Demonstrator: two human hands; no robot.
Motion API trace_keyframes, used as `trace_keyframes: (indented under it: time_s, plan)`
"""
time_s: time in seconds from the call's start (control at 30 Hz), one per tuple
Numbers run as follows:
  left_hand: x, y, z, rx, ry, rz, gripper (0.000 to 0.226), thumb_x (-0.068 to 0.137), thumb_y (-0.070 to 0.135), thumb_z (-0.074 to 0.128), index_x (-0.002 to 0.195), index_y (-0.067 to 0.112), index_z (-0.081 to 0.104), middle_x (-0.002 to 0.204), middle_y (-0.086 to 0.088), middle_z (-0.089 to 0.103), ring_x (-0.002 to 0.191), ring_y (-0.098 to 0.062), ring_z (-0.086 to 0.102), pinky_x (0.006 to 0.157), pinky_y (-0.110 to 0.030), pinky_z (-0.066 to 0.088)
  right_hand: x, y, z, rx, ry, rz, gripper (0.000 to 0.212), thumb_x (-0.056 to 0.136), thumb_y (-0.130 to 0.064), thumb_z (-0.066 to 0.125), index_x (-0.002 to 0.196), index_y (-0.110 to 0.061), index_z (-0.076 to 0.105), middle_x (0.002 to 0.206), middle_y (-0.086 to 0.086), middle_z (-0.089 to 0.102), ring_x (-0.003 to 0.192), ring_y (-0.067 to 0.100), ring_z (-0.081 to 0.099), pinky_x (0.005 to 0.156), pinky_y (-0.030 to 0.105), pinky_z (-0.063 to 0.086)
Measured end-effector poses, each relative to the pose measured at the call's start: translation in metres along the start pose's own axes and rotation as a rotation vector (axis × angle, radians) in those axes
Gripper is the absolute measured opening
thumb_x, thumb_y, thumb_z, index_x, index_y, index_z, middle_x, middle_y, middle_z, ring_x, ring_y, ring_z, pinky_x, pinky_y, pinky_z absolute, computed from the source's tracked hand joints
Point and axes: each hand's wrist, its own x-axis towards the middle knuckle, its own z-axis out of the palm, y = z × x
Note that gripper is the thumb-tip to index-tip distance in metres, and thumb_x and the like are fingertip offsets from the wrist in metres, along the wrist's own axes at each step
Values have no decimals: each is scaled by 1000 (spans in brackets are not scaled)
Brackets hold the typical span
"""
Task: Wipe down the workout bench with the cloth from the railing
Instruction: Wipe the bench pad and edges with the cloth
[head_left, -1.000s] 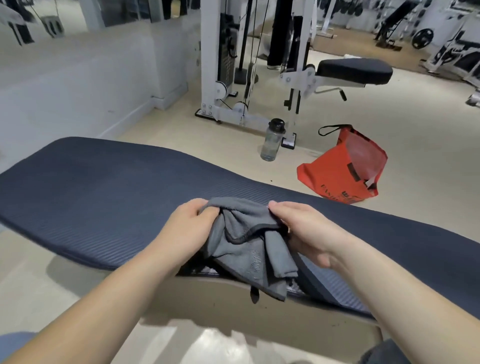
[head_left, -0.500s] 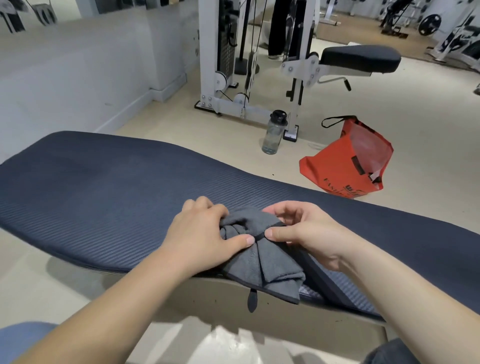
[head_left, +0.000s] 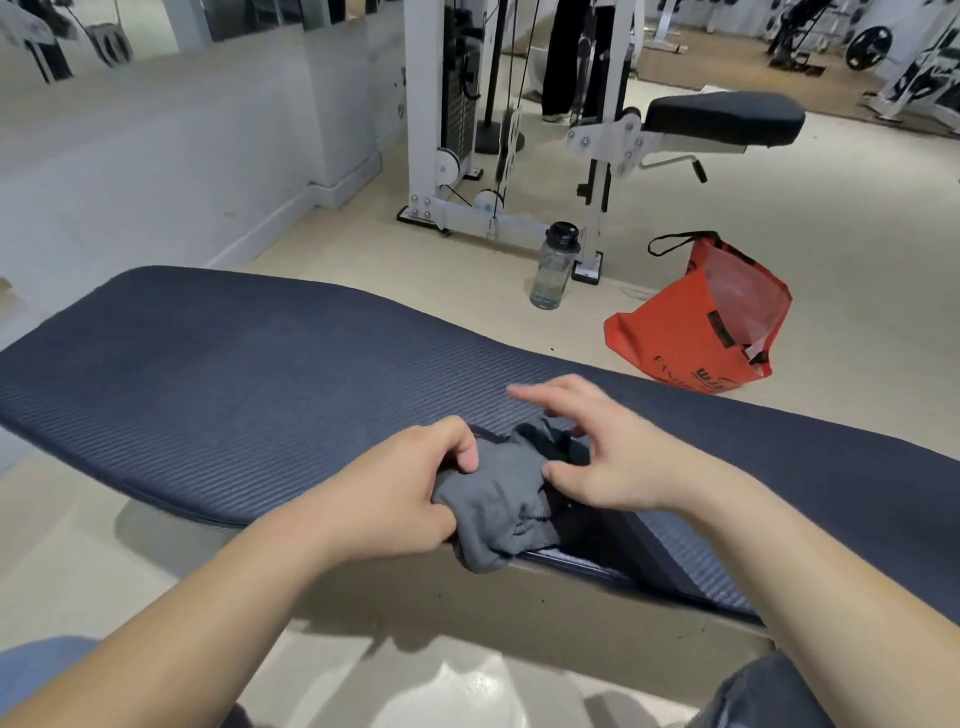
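The workout bench (head_left: 249, 374) has a dark blue ribbed pad that runs from left to right across the view. A grey cloth (head_left: 501, 506) lies bunched at the pad's near edge, partly hanging over it. My left hand (head_left: 410, 488) grips the cloth's left side with curled fingers. My right hand (head_left: 597, 457) hovers over the cloth's right side with fingers spread, the thumb touching the fabric.
Beyond the bench, a clear water bottle (head_left: 553, 267) stands on the beige floor beside an orange bag (head_left: 696, 322). Behind them is a white cable machine (head_left: 457, 114) with a black padded seat (head_left: 724, 119). A low white wall (head_left: 156, 171) runs along the left.
The cloth has gone from hanging loosely between both hands to a tight bunch on the pad's edge. My right hand has let go and spread its fingers. The camera moved closer.
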Motion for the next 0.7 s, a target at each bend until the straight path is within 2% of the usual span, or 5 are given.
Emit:
trace_keyframes:
  time_s: [0.13, 0.3, 0.4, 0.5, 0.7]
  plan:
    - [-4, 1, -4, -53, -11, -42, 40, 67, 18, 66, 97, 40, 51, 91, 4, 60, 79, -11, 55, 70, -37, 53, 4, -1, 11, -41, -124, -33, 47, 80, -17, 69, 124, -31, 70, 144, -8, 55, 136, 1, 44, 116, 25, 36]
    - [-13, 16, -19, -269, 62, -54, 36, 69, 5, 67, 94, 30, 58, 86, -6, 70, 59, -8, 48, 57, -30, 44, -4, -10, 5, 53, 80, -100, 12, 81, -24, 65, 92, -27, 69, 143, -12, 59, 143, -4, 39, 117, 23, 33]
    - [-25, 33, -37, -339, 55, -38, 42, 69, 4, 75, 98, 29, 59, 82, 1, 69, 64, -11, 55, 60, -31, 49, -13, -23, -6, 240, 259, -89, 13, 89, -12, 64, 80, -21, 63, 105, -13, 73, 110, -6, 62, 98, 24, 46]
    - [-34, 55, -49, -416, -54, -35, 54, 65, 18, 93, 105, 27, 57, 94, 2, 73, 80, -21, 69, 73, -38, 57, -20, -36, -13, 396, 405, -65, 15, 99, -14, 60, 85, -19, 61, 69, 0, 57, 65, 11, 52, 63, 31, 43]
    - [-23, 79, -51, -201, 204, -157, 54, 64, 36, 89, 104, 34, 51, 91, 2, 66, 69, -10, 61, 60, -27, 48, -26, -57, -41, 220, 438, -186, 6, 102, -25, 59, 101, -23, 64, 88, -2, 69, 86, 17, 67, 79, 38, 54]
